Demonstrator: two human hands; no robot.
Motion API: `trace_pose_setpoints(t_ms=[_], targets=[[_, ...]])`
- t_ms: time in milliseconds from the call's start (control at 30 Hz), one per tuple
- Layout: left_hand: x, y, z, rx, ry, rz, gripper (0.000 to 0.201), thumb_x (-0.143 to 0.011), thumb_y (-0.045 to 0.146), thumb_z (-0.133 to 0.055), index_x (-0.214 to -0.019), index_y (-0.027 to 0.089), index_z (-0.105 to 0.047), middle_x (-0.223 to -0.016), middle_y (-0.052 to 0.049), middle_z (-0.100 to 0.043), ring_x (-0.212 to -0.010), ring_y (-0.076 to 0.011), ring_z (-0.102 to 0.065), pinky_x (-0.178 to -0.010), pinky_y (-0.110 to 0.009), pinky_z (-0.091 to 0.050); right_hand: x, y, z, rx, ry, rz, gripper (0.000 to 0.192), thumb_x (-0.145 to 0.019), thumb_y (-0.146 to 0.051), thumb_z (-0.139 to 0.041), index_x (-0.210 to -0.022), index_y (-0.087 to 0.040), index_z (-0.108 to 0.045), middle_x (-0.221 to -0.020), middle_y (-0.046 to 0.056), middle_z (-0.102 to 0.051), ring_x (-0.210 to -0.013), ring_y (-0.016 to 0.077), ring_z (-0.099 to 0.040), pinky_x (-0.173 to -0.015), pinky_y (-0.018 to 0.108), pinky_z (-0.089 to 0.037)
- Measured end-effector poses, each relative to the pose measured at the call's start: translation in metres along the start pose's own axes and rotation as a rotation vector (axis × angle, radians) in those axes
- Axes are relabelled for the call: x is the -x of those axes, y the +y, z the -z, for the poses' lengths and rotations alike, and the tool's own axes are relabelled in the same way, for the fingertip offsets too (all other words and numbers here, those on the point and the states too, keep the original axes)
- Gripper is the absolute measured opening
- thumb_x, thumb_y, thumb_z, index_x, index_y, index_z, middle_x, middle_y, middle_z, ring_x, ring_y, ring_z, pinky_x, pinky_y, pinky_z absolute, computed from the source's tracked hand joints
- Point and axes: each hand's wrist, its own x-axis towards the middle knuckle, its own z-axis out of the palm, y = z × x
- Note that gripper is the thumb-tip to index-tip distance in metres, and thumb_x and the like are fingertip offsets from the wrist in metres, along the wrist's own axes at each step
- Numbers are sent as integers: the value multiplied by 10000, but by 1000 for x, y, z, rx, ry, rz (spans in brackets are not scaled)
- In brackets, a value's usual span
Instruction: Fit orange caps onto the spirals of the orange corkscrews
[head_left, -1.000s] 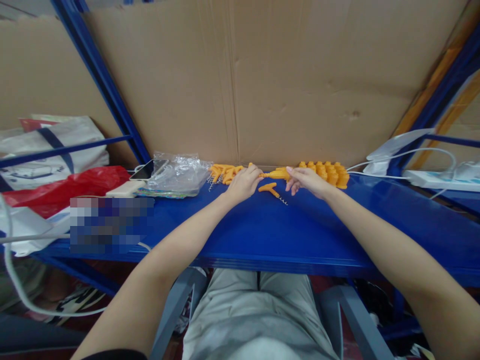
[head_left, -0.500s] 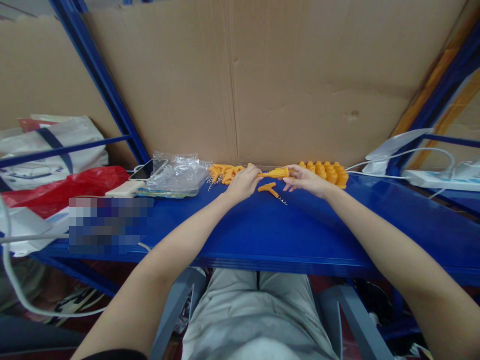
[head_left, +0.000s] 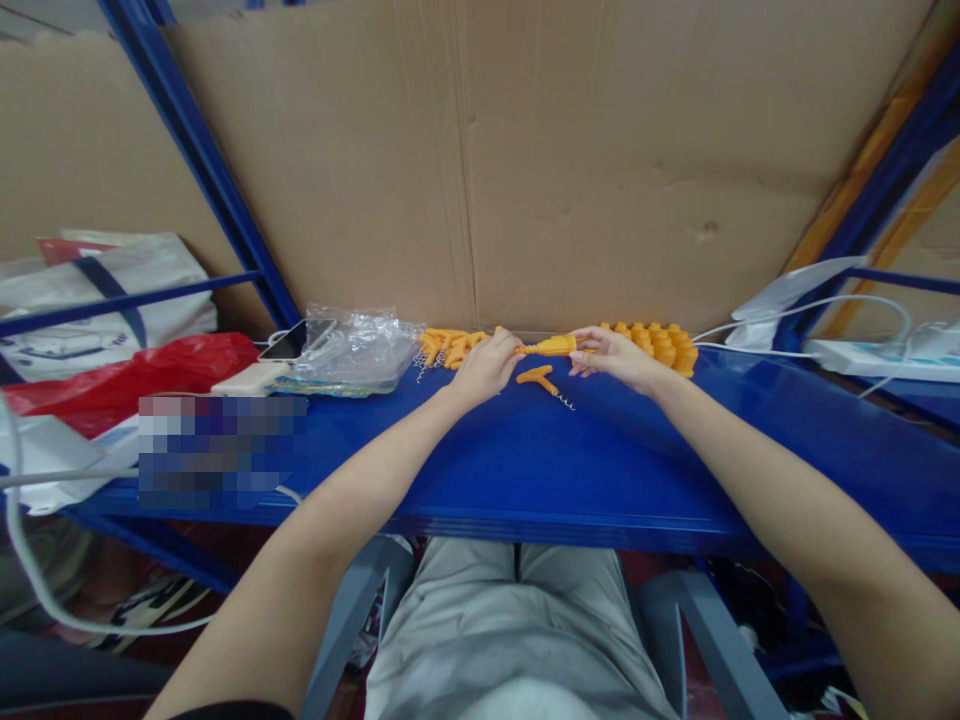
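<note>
An orange corkscrew assembly (head_left: 553,346) lies lengthwise between my hands, its wider body towards the right. My left hand (head_left: 486,370) is closed round its left end, and its fingers hide that part. At the right end, the fingers of my right hand (head_left: 609,358) are bent round the rim. Just in front lies a loose orange T-handle corkscrew (head_left: 538,377), its metal spiral pointing towards me at the right. Several more orange T-handle corkscrews (head_left: 444,345) are heaped beyond my left hand. Rows of orange plastic bodies (head_left: 664,348) stand beyond my right hand.
Clear plastic bags (head_left: 356,345), a phone (head_left: 296,342) and a white box (head_left: 251,379) lie to the left on the blue table (head_left: 525,470). A red bag (head_left: 172,370) is farther left. Cardboard (head_left: 480,170) walls the back; a white power strip (head_left: 885,360) sits right.
My right hand has shifted slightly and its fingers have drawn in round the right end of the orange assembly. My left hand has stayed in place.
</note>
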Motion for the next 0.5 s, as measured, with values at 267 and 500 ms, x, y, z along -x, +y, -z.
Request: trace_pose_setpoints(t_ms=[267, 500], targets=[[2, 0, -1, -7, 56, -63, 158, -1020, 242, -499, -1014, 159, -633, -983, -86, -670, -921, -217, -670, -823, -334, -531, 1, -5, -1, -24, 18, -2, 505, -698, -540, -859, -988, -186, -645, -863, 67, -747, -682, 155, -687, -649, 297, -547], [2, -1, -1, -14, 56, -81, 185, -1030, 258, -479, -1020, 164, -638, -982, -85, -669, -916, -216, -673, -818, -334, -528, 6, -19, -6, 72, -22, 52, 578, -714, -746, -732, -744, -178, -624, -672, 48, -682, -544, 112, -589, -513, 245, -431]])
